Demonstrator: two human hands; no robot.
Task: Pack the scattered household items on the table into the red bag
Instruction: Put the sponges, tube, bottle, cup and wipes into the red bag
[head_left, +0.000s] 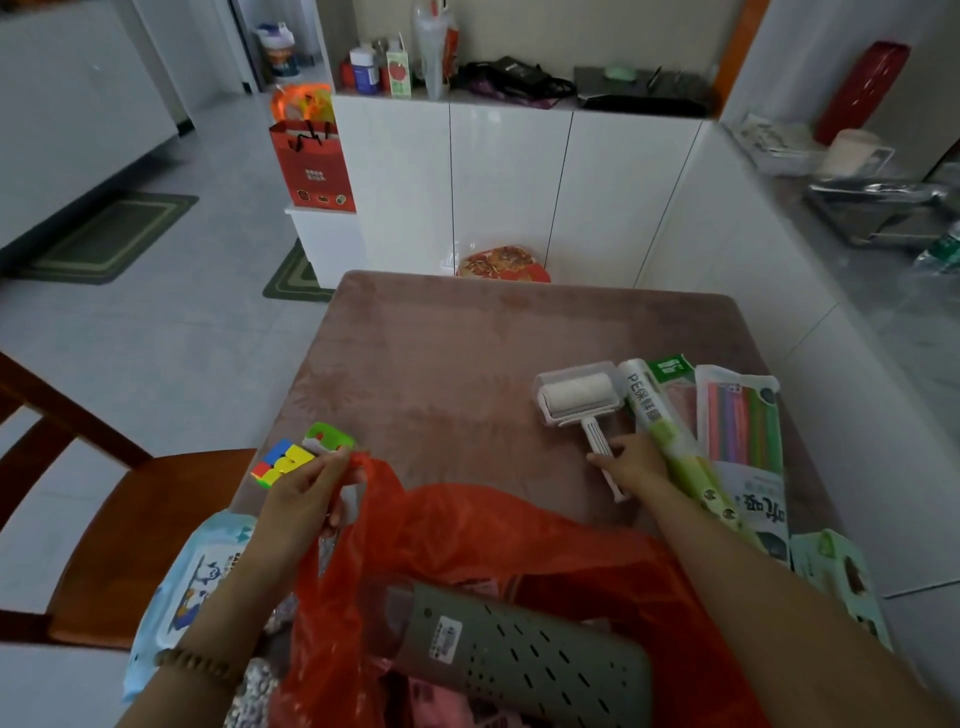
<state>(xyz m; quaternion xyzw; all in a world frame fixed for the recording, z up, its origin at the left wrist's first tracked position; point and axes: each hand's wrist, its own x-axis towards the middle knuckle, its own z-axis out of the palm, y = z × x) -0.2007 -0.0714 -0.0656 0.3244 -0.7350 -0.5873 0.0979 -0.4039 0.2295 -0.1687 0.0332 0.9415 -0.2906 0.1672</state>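
Bench (441, 364) with a mauve cover carries what we see scattered around a red bag (493, 530), which lies crumpled at the near edge with its mouth toward us. Our left hand (301, 499) pinches the bag's handle loop between thumb and fingers (337, 462), lifting that side. Just beyond this hand sit a cube (278, 462) with coloured faces and a small green item (330, 436), touching each other. A wipes pack (192, 582) lies under the left forearm at the bench's left corner.

Our right hand (636, 460) reaches across the bag to a lint roller (582, 402); its fingers rest on the white handle, partly curled, but we cannot tell whether they have closed around it. The roller's head lies in a clear cover, pointing away from us. Just right of it, touching, lies a wrap roll (660, 415) with a green end, and beside that a straw pack (740, 415). A pale green packet (831, 571) lies at the right edge.

Inside the bag's mouth, a grey perforated holder (519, 654) lies tilted, with pink things below it.
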